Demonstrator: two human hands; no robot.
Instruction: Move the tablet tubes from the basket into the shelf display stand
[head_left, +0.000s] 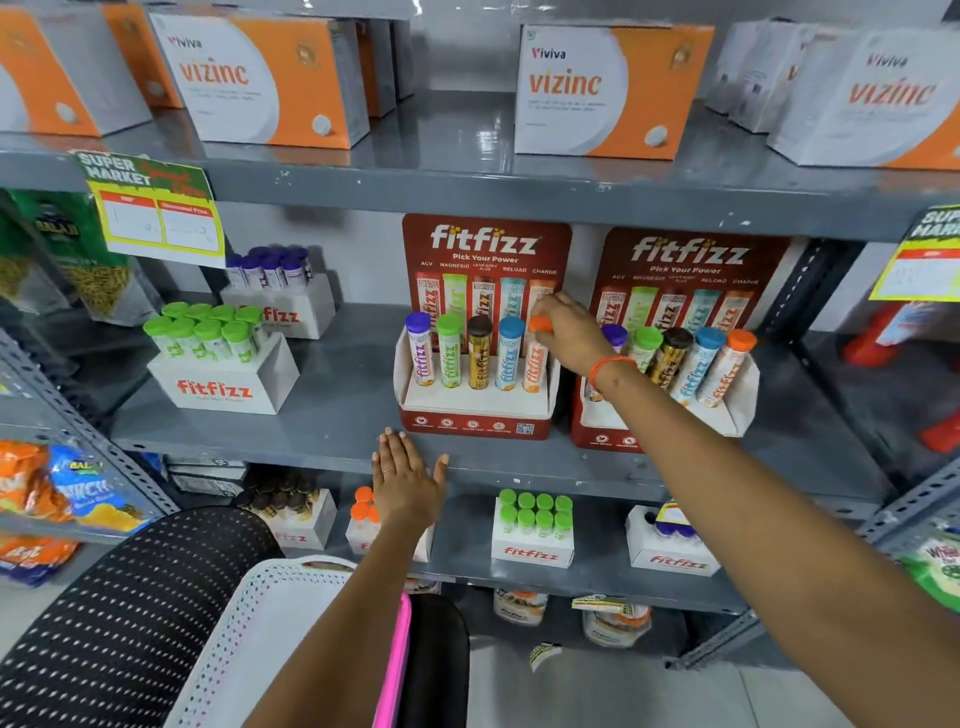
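**Orange tube at the last slot of the left stand**

While your left hand (406, 480) lies flat and spread on the front edge of the grey shelf (322, 415), holding nothing, your right hand is up at the display. Going from the left: a white fitfizz box of green-capped tubes (208, 332) sits on that shelf, with a second box of purple-capped tubes (272, 267) behind it. Next comes the red fitfizz display stand (475, 415), upright against the back wall. Its front row holds, left to right, a purple-capped tube (420, 348), a green-capped tube (450, 349), a brown-capped tube (479, 352), a blue-capped tube (510, 352) and the orange-capped tube (536, 358). All five stand in their slots, leaning slightly back.

Your right hand (569, 338) is closed on the cap of the orange-capped tube, fingers pinched around the top; the tube's lower end is already in the rightmost slot. An orange band circles that wrist. Just beside it on the right stands a second display stand (675, 415), filled with five tubes of its own.

At the bottom, against your body, the white perforated basket (270, 613) shows its rim; you cannot see its contents from here.
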